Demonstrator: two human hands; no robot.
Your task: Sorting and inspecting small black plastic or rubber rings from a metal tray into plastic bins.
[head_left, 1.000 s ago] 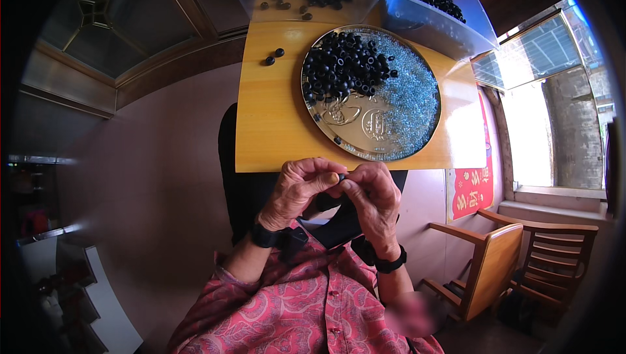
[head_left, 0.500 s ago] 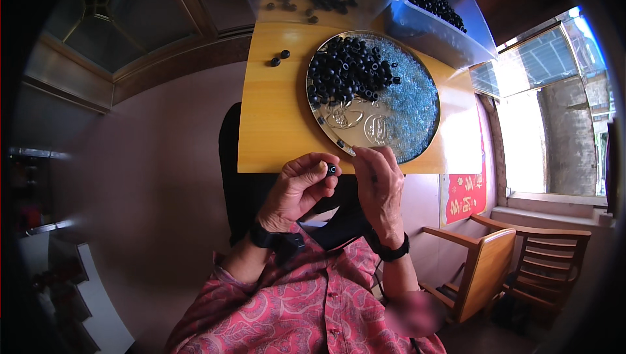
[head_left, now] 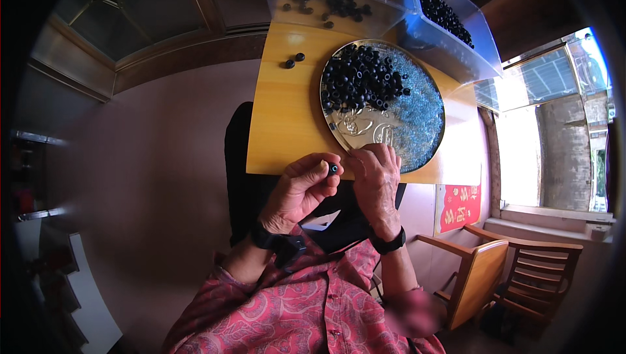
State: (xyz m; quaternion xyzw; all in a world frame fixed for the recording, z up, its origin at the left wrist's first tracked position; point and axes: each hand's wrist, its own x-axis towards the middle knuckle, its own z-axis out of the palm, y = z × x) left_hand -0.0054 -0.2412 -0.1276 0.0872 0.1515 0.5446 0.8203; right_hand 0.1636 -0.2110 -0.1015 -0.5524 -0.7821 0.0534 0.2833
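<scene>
My left hand [head_left: 295, 192] is closed, pinching a small black plastic cap [head_left: 333, 169] with a hole in its end between thumb and fingertips. Close by on its right, my right hand [head_left: 377, 187] has its fingers bent together at the near rim of a round metal tray [head_left: 357, 123]. Whatever those fingertips hold, if anything, is hidden. On the tray lies a heap of black caps [head_left: 360, 78] like the one in my left hand. Many tiny clear-blue pieces [head_left: 424, 112] are spread over the tray's right side.
The tray stands on a yellow wooden table [head_left: 280, 119]. Two loose black caps [head_left: 295, 61] lie left of it. Behind are a clear plastic bin [head_left: 385, 24] and a second bin holding black caps [head_left: 447, 18]. Wooden chairs [head_left: 486, 282] stand at the right.
My right hand has come slightly left, its fingertips now covering the near rim where a small dark piece showed. My left hand still holds the cap. The whole view has shifted a little.
</scene>
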